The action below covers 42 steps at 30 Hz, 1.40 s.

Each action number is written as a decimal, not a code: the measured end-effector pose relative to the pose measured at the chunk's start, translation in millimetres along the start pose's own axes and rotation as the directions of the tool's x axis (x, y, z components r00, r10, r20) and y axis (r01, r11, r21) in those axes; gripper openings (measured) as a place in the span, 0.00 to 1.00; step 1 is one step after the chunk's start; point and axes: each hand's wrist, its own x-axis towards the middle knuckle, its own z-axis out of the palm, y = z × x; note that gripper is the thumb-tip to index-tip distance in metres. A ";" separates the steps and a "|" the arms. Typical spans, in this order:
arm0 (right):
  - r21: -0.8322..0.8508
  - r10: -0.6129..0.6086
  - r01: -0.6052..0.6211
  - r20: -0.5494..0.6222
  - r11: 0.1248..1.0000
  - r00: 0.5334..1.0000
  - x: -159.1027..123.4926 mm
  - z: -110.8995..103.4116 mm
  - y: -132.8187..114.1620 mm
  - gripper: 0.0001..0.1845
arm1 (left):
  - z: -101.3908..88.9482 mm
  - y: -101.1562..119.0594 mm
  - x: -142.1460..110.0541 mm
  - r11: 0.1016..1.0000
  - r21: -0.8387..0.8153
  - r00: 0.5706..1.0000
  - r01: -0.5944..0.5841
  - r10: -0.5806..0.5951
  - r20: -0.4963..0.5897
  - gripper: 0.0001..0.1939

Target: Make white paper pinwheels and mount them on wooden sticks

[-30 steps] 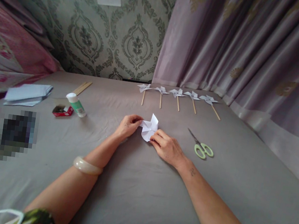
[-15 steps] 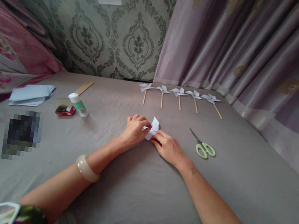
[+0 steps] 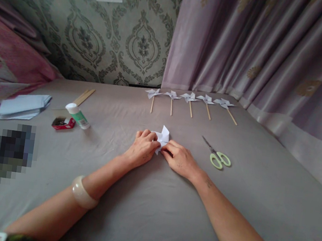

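Your left hand [image 3: 143, 146] and right hand [image 3: 181, 161] pinch the white paper pinwheel [image 3: 164, 135] between them, over the grey cloth [image 3: 136, 220]; uneven pulling could crease or slip a fold; compared with a second ago, your left hand covers more paper, closer to your right.

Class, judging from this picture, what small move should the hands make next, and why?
Perhaps press the folded white paper down with the left hand, since that hand partly covers it and the right hand touches its right side.
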 end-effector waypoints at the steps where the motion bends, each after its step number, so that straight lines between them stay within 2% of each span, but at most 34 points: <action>1: 0.011 0.007 -0.007 -0.004 1.000 1.000 0.3 0.2 0.1 0.07 | -0.4 0.2 -0.7 1.000 0.006 1.000 0.005 -0.005 -0.006 0.13; 9: 0.101 0.090 -0.082 -0.077 0.992 0.993 2.9 3.3 -0.3 0.07 | 3.4 -3.7 -3.6 1.000 -0.001 0.998 0.005 -0.005 -0.059 0.14; 18: 0.103 0.172 -0.158 -0.148 0.982 0.974 8.1 11.6 1.6 0.07 | 3.7 -5.6 -3.4 1.000 0.000 0.997 -0.028 0.028 -0.074 0.12; 22: 0.106 0.214 -0.199 -0.163 0.974 0.963 9.9 11.9 0.0 0.07 | 5.5 -5.9 -3.4 1.000 -0.014 0.994 -0.028 0.026 -0.104 0.13; 32: 0.154 0.333 -0.309 -0.171 0.939 0.927 13.0 14.2 -2.1 0.05 | 4.5 -3.3 -3.5 1.000 -0.030 0.996 -0.001 -0.002 -0.086 0.11; 42: 0.134 0.357 -0.337 -0.184 0.932 0.916 16.0 14.4 -3.5 0.03 | 7.2 -4.2 -4.6 1.000 -0.014 0.993 0.020 -0.021 -0.116 0.08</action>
